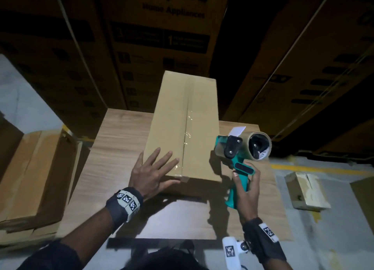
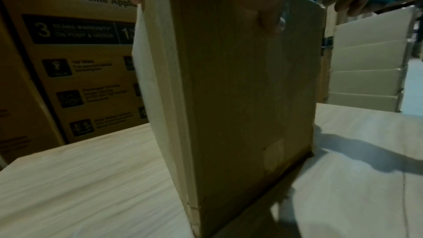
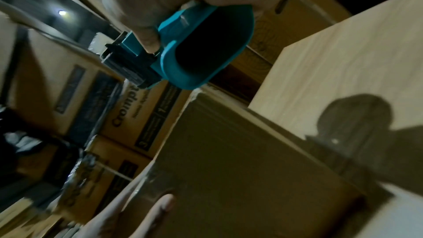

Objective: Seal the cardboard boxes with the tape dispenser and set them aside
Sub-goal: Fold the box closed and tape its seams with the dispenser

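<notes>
My right hand (image 1: 245, 185) is wrapped around the teal handle of the tape dispenser (image 1: 238, 160), fingers and thumb curled on it, and I hold it in the air just to the right of the cardboard box (image 1: 185, 126), not touching it. The dispenser's roll of clear tape (image 1: 259, 148) points away from me, and a short white tab sticks up at its front. From the right wrist view I see the teal body (image 3: 183, 55) close under my fingers and its shadow thrown on the box's side.

My left hand (image 1: 152, 171) lies flat with the fingers spread and straight on the near left corner of the box top, the thumb down against the near end face. The left wrist view shows that thumb (image 2: 267, 19) pressed on the end of the box (image 2: 240, 97).

The box stands on the wooden table (image 1: 113, 148), its long side running away from me. A shiny strip of clear tape (image 1: 187, 132) runs along the centre seam of the closed flaps and folds over the near edge.

Left of the table, plain cartons (image 1: 34, 178) lie on the floor; a smaller taped carton (image 1: 305, 190) sits on the floor to the right. Printed appliance cartons (image 1: 159, 38) are stacked behind the table.
</notes>
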{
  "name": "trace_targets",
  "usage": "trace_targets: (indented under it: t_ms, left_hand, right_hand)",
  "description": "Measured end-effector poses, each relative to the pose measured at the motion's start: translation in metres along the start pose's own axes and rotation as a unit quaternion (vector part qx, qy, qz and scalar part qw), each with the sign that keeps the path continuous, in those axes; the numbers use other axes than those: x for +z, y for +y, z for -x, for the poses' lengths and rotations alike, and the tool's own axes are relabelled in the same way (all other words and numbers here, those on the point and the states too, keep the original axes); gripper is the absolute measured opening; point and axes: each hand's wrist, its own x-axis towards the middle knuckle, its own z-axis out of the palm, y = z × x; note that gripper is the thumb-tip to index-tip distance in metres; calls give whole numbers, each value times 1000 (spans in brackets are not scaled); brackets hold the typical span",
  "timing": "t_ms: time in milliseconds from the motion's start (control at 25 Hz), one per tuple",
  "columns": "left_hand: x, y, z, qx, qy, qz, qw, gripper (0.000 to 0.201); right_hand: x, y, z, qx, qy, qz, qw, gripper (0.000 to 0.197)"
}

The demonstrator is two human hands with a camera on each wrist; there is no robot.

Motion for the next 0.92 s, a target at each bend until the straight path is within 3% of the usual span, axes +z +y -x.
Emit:
trace_targets:
  t_ms: [200, 320, 360, 400, 440, 480, 560, 600, 640, 760, 920]
  left_hand:
    - [-15, -24, -8, 53, -26, 7, 998, 84]
    - [-38, -32, -7, -28, 20, 184, 982, 78]
    - [-51, -31, -3, -92, 52, 293, 950, 70]
    - [-66, -28, -1, -166, 64, 411, 894, 63]
    - [-85, -25, -1, -245, 32, 524, 815, 61]
    - [-102, -21, -2, -319, -34, 616, 719, 66]
    - [-127, -19, 1, -398, -117, 731, 542, 78]
    - [-136, -19, 2, -410, -121, 765, 483, 82]
    - [-141, -20, 4, -403, -117, 786, 453, 86]
    - [-152, -8, 5, -393, -112, 801, 437, 88]
    - [-134, 3, 7, -419, -126, 836, 332, 86]
  right_hand:
    - [26, -43, 11, -15, -172, -12, 985, 42]
    - [37, -52, 16, -84, -221, 48, 971, 38]
    - [40, -54, 17, -131, -217, 83, 964, 37]
    - [41, -53, 18, -180, -206, 120, 954, 37]
    - [42, -52, 18, -227, -192, 153, 942, 37]
    - [43, -49, 18, -268, -178, 188, 928, 36]
    - [47, -47, 18, -333, -157, 242, 897, 38]
    - [49, -49, 18, -360, -151, 264, 882, 40]
    - [52, -52, 18, -383, -151, 287, 865, 41]
    - [57, -54, 20, -414, -153, 347, 827, 42]
    - [61, -52, 22, -389, -139, 330, 849, 40]
